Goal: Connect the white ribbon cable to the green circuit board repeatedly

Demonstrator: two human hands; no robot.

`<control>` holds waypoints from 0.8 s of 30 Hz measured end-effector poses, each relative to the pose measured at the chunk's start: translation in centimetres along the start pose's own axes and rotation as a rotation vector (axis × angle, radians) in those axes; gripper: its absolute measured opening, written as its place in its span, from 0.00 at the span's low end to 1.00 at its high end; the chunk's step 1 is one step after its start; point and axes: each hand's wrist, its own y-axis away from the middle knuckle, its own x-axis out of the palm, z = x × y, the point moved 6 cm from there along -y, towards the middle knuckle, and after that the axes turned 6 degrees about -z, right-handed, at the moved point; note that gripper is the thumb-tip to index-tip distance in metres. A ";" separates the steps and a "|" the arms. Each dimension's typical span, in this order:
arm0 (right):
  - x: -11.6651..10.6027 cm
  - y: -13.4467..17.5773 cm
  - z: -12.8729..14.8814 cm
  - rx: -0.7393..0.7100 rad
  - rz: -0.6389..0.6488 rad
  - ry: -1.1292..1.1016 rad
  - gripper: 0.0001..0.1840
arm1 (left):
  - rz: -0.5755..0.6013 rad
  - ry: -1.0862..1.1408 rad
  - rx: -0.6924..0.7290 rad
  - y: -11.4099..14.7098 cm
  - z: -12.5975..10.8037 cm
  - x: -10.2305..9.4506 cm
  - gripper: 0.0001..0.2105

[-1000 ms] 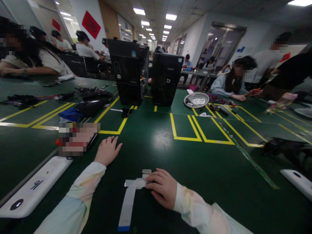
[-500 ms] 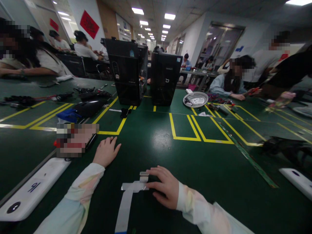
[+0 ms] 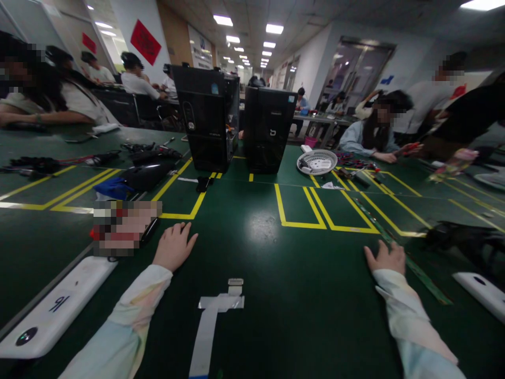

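My left hand point(image 3: 175, 246) lies on the green table with its fingers loosely spread and nothing in them. Just left of it is a partly blurred-out object with a dark edge point(image 3: 150, 230). My right hand point(image 3: 385, 258) is at the right, fingers apart, against a long narrow green circuit strip point(image 3: 422, 279); whether the fingertips touch the strip I cannot tell. Between my arms a white flat ribbon cable point(image 3: 205, 337) lies on the table, with a small connector point(image 3: 235, 282) at its far end and clear tape across it.
Two black computer towers point(image 3: 205, 126) point(image 3: 268, 131) stand at the back. A white basket point(image 3: 316, 162) holds small parts. White devices lie at the left point(image 3: 59, 305) and right point(image 3: 479, 292) edges. Yellow tape marks rectangles on the table. Several people sit around.
My right hand has left the ribbon cable's connector end and moved far right to the circuit strip. The ribbon cable stays in place. My left hand has hardly moved.
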 end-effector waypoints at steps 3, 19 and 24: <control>-0.2 -1.0 -3.7 0.045 0.042 0.031 0.38 | 0.005 0.007 -0.006 0.0 0.1 0.1 0.29; -0.4 -1.1 -4.7 -0.024 0.193 0.124 0.35 | 0.011 -0.004 -0.013 0.0 -0.1 -0.1 0.29; -0.7 -1.1 -4.1 -0.058 0.183 0.120 0.37 | 0.019 0.019 -0.019 -0.1 0.0 -0.1 0.29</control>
